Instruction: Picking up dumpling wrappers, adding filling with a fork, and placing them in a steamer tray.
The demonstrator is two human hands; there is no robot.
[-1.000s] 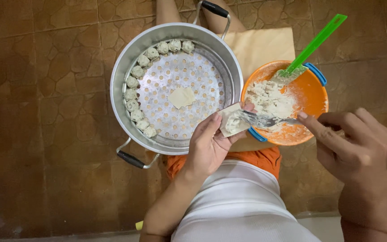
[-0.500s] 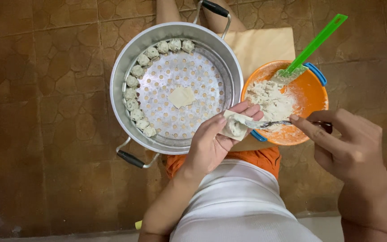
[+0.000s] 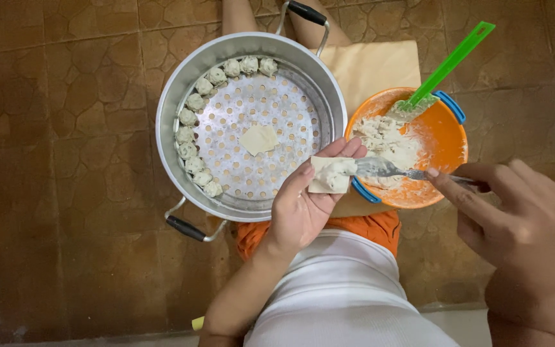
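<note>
My left hand [image 3: 303, 205] lies palm up and holds a square dumpling wrapper [image 3: 329, 175] with a dab of pale filling on it. My right hand [image 3: 515, 218] grips a metal spoon [image 3: 387, 169], its bowl touching the wrapper's filling over the rim of the orange bowl [image 3: 441, 138]. The orange bowl holds whitish filling and a green spatula [image 3: 448, 67]. To the left sits a metal steamer pot [image 3: 168, 122] with a perforated tray, several folded dumplings [image 3: 191, 138] along its left edge and one flat wrapper [image 3: 258, 139] in the middle.
The pot has black handles at front left [image 3: 184, 228] and back [image 3: 306, 11]. A beige sheet [image 3: 367, 67] lies under the orange bowl. Brown stone-pattern floor tiles [image 3: 52, 160] surround everything. My lap in orange and white cloth [image 3: 348, 283] is below.
The spoon has carried filling from the orange bowl onto the wrapper in my left hand, and the hand has opened flatter under it.
</note>
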